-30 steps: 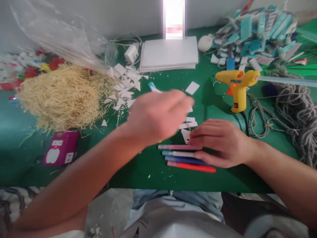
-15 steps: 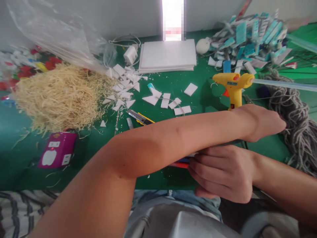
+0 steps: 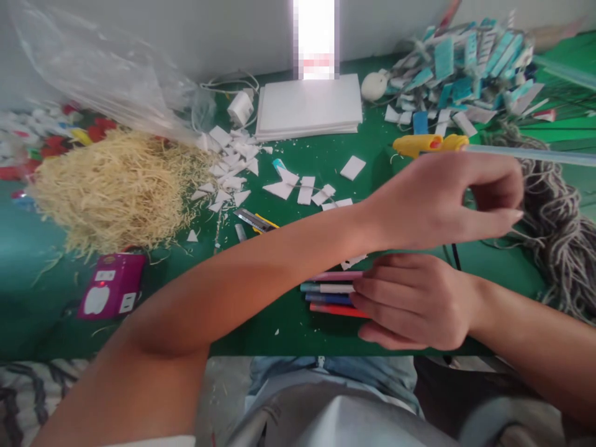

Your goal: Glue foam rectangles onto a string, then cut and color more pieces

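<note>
My left hand [image 3: 447, 195] is stretched across to the right, over the glue gun's handle and beside a heap of grey yarn [image 3: 559, 230]. Its thumb and fingertips come together by loose strands; whatever is between them is too small to make out. Below it, my right hand [image 3: 419, 301] is curled, knuckles up, over the right ends of several felt-tip pens [image 3: 333, 299] in pink, teal and white, blue and red. Its fingers are pressed together and hide what they hold. A small white piece [image 3: 354, 262] lies just beyond the pens.
A yellow glue gun [image 3: 419, 146] lies beyond my left hand. A box cutter [image 3: 255, 220], white foam scraps [image 3: 233, 161], a straw heap [image 3: 112, 192] and a purple power adapter [image 3: 112, 285] are to the left. White sheets [image 3: 310, 108] and blue-white pieces [image 3: 465, 68] lie at the back.
My left hand has come up and slightly left from the yarn, turning at the wrist. My right hand has shifted up a little, and more of the pens now shows.
</note>
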`<state>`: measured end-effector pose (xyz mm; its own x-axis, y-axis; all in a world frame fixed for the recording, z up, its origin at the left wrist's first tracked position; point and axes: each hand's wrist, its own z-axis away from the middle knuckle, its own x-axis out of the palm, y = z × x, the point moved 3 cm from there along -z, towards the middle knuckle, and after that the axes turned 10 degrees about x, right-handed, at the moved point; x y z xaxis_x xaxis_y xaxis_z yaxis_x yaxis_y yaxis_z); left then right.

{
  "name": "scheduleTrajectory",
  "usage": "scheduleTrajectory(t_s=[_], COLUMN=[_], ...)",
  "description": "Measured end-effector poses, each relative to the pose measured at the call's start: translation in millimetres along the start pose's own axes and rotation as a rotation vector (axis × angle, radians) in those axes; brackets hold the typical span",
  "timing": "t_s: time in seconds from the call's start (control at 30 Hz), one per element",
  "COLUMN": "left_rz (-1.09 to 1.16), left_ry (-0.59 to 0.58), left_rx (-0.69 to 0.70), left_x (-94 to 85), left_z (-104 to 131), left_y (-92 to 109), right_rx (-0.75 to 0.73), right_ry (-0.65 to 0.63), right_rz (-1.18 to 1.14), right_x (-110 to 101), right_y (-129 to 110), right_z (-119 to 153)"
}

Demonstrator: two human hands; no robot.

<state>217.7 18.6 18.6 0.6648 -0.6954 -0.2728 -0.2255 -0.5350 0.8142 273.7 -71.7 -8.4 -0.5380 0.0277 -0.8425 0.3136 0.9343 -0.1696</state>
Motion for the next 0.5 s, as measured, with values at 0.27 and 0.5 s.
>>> scheduleTrajectory(t_s=[0.27,0.5], left_rz=[0.166,0.166], left_ry=[0.383,0.42], left_rx=[-0.348,-0.345], left_x=[-46.2,-59.6], left_z=[51,75], left_y=[11,14], right_rx=[0.106,0.089], right_ry=[0.037,0.059], right_rz=[0.006,-0.016], right_x=[1,0], right_y=[13,13], right_z=[-1,-2])
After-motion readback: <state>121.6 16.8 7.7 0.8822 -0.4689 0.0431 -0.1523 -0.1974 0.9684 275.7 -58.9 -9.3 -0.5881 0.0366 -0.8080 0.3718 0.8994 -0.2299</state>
